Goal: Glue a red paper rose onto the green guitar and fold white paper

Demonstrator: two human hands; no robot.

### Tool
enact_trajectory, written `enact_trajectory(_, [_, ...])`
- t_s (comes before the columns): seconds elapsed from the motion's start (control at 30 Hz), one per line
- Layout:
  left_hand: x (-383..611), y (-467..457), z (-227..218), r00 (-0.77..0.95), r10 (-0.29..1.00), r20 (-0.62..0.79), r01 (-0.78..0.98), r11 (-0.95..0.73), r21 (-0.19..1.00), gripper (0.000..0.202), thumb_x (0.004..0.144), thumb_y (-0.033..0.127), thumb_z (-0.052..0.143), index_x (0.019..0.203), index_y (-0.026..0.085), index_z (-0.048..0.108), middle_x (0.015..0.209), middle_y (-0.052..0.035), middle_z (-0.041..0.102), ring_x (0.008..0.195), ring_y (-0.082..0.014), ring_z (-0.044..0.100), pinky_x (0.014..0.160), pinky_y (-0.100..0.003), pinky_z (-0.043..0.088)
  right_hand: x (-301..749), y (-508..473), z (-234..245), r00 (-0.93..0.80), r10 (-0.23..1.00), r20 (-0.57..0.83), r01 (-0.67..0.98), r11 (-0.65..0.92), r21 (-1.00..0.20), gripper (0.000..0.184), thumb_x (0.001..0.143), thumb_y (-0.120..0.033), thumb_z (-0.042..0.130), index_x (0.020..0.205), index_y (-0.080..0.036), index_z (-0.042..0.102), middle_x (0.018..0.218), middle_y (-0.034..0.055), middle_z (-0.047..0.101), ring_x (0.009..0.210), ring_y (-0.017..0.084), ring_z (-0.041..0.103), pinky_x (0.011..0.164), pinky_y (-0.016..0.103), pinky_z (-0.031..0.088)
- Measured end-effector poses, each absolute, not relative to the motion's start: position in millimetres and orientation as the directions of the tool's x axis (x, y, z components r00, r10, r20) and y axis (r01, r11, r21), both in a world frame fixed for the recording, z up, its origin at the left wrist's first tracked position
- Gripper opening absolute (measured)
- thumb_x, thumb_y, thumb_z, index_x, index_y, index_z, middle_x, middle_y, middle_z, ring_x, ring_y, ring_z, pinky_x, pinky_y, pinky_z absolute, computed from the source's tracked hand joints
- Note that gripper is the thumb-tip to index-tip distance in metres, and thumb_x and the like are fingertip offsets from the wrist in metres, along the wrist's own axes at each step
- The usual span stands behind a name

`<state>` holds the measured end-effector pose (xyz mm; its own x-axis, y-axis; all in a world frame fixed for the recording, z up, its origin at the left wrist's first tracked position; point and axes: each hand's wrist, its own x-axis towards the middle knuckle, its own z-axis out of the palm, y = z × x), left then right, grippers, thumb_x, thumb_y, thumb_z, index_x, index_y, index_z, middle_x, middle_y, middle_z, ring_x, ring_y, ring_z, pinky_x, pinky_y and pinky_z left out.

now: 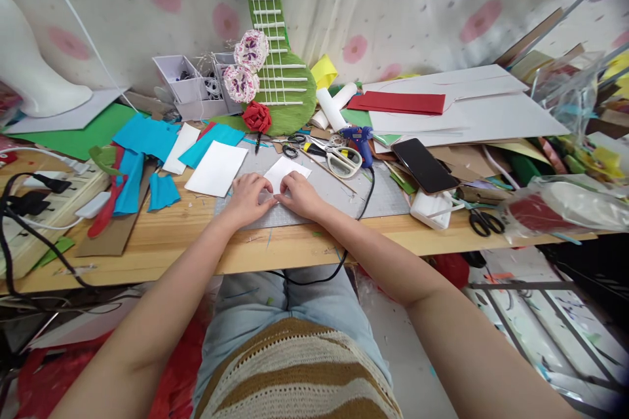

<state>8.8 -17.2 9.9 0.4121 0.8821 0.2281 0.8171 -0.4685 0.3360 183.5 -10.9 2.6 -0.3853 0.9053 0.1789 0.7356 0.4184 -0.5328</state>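
Note:
A small white sheet of paper point(287, 169) lies on the grey cutting mat point(373, 200) at the front of the table. My left hand point(249, 199) is closed at the sheet's near left edge, its thumb and fingertips pinching the paper. From the right, my right hand point(299, 195) pinches the same near corner, and the fingertips of both hands almost meet there. The fingers hide the sheet's lower edge. Just left of my left hand rests a larger white paper piece point(216, 168).
Beyond the hands lie scissors point(344, 161), a blue glue gun point(362, 143) and white rolls point(332, 108). A green guitar-shaped craft point(289, 88) stands behind. A black phone point(425, 165) is at right; blue paper pieces point(147, 135) and a power strip point(63, 203) are at left.

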Motion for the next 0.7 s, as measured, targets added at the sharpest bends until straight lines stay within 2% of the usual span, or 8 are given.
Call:
enact_trajectory(0.23, [8.3, -17.3, 9.2, 0.365, 0.904, 0.224, 0.824, -0.426, 0.374, 0.015, 0.079, 0.035, 0.059, 0.086, 0.022, 0.057, 0.097, -0.0053, 0.056, 0.102, -0.0243, 0.049, 0.089, -0.040, 0.032, 183.4, -10.7, 1.0, -0.381, 0.906, 0.185, 0.742, 0.419, -0.523, 0.012, 0.080, -0.027, 0.062, 0.081, -0.017, 0.055, 0.092, 0.0064, 0.052, 0.090, 0.019, 0.048, 0.082, 0.031, 0.040])
enact_trajectory(0.7, [5.0, -15.9, 8.8, 0.422, 0.882, 0.210, 0.821, -0.470, 0.324, 0.018, 0.080, 0.040, 0.060, 0.086, 0.023, 0.060, 0.097, -0.0053, 0.056, 0.103, -0.0248, 0.047, 0.090, -0.041, 0.030, 182.9, -13.4, 2.9, -0.398, 0.898, 0.186, 0.753, 0.436, -0.493, 0.006, 0.081, -0.021, 0.058, 0.082, -0.016, 0.056, 0.094, 0.0078, 0.051, 0.093, 0.020, 0.047, 0.086, 0.033, 0.040])
